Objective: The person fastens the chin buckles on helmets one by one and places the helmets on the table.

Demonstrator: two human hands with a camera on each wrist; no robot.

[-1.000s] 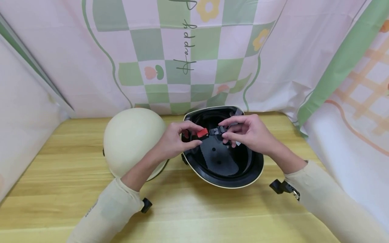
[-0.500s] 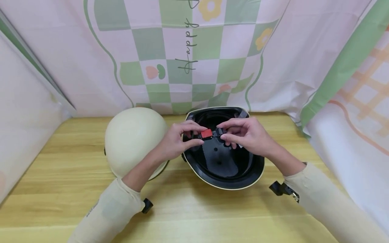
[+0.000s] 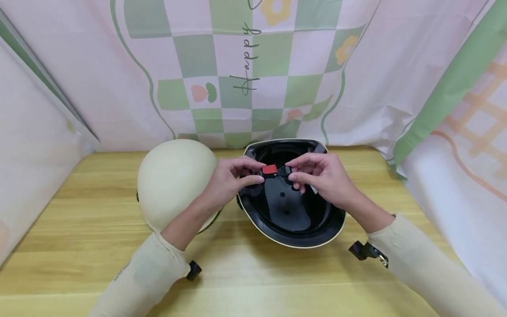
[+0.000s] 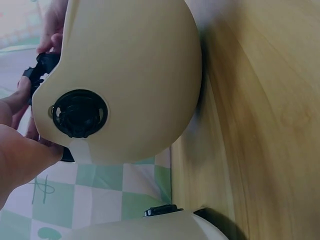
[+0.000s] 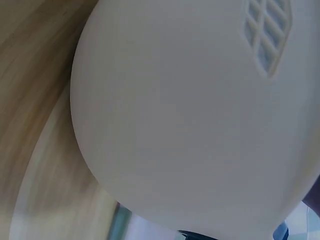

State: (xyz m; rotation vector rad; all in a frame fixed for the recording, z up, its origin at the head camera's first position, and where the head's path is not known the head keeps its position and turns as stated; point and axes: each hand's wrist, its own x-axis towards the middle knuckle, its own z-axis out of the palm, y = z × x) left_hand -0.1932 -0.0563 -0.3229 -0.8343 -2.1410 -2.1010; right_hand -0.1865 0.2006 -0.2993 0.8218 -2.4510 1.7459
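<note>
An upturned cream helmet (image 3: 291, 237) shows its black inside in the head view. Above its opening, my left hand (image 3: 227, 182) pinches the red-tabbed half of the chin-strap buckle (image 3: 270, 170) between thumb and fingers. My right hand (image 3: 326, 179) pinches the black half of the buckle (image 3: 285, 171) from the other side. The two halves meet end to end; how deep one sits in the other cannot be told. The left wrist view shows the helmet's side with a round black fitting (image 4: 80, 113). In the right wrist view the vented helmet shell (image 5: 190, 115) hides my hand.
A second cream helmet (image 3: 174, 180) lies dome up to the left, partly behind my left forearm. Both helmets stand on a wooden table (image 3: 277, 281). A patterned cloth (image 3: 233, 61) hangs at the back edge. Small black wrist cameras (image 3: 358, 251) are on my sleeves.
One second ago a black prong piece showed between the red-tabbed half and my right fingers. The two buckle halves have since come closer together. The helmets stay put.
</note>
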